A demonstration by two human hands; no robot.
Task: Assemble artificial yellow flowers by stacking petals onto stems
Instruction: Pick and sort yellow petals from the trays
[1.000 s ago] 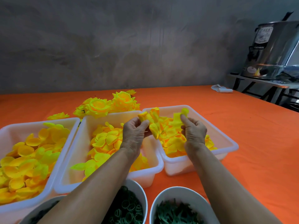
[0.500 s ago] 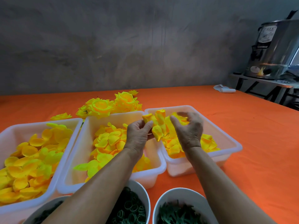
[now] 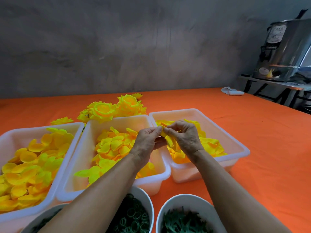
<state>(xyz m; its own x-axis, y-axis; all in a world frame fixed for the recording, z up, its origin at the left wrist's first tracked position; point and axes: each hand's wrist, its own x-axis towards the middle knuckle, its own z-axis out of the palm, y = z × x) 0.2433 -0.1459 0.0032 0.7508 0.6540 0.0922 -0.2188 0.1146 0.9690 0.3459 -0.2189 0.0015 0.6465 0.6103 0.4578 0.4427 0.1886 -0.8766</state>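
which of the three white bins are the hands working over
The rightmost bin; both hands pinch a yellow petal piece above its left end, unlike the middle and left bins.

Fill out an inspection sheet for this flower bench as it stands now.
Surface: orange cloth covers the table.
Job's things: three white bins, left, middle, right, hold yellow petals; finished flowers lie behind them; a bowl of green rings and a bowl of green stems stand at the near edge.
Clutter: white roll at the far edge.
Grippers: left hand and right hand pinch a petal piece above the right bin.
Cables: nothing seen.
Surroundings: grey wall; steel urn on a side stand.
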